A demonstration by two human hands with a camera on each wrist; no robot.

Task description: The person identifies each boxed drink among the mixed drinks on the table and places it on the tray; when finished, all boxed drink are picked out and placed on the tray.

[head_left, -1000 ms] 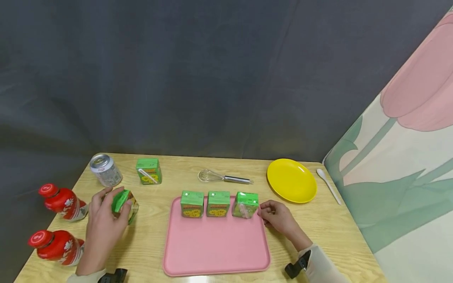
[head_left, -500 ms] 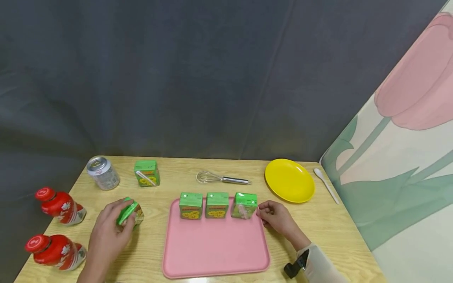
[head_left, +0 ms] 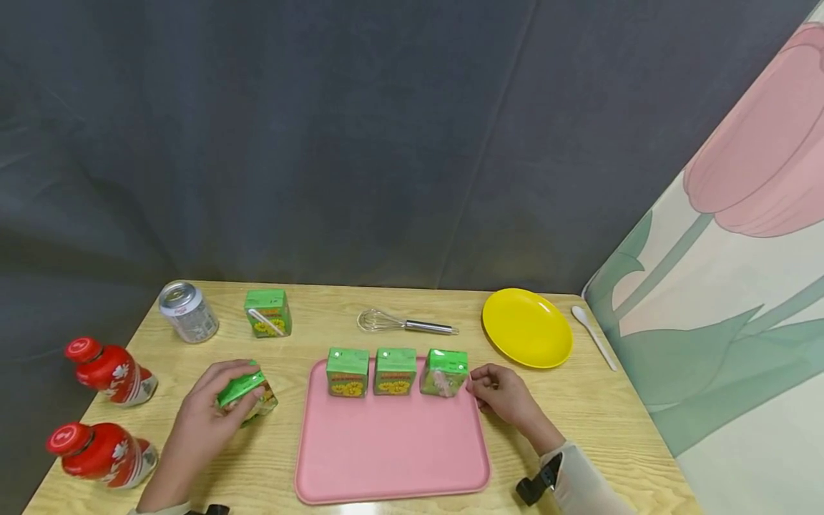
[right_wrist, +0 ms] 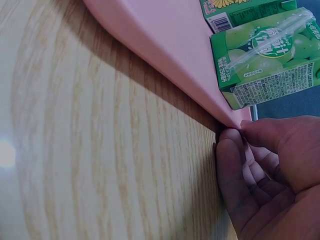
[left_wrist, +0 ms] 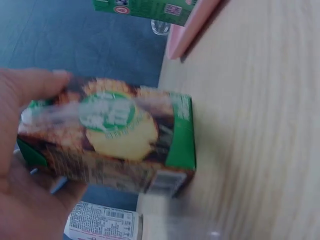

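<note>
My left hand [head_left: 209, 408] grips a green juice box [left_wrist: 115, 130] by its top, thumb on one side and fingers on the other. The left wrist view shows pineapple pictures on its face, and its base is close over the wooden table. My right hand [head_left: 505, 393] pinches the right rim of a pink tray [head_left: 393, 458] between thumb and curled fingers. Along the tray's far edge stand three more juice boxes: one at the left [head_left: 347, 373], one in the middle [head_left: 395, 372], and one with grape pictures [right_wrist: 270, 55] nearest my right hand.
Another juice box [head_left: 267, 313] stands at the back left, beside a silver can [head_left: 189, 312]. Two red bottles, one farther [head_left: 112, 372] and one nearer [head_left: 103, 455], are at the left edge. A whisk [head_left: 405, 322], a yellow plate [head_left: 528, 328] and a white spoon [head_left: 594, 337] lie behind and right.
My left hand has carried the pineapple juice box to the right and slightly nearer, toward the tray. My right hand has stayed on the tray's rim.
</note>
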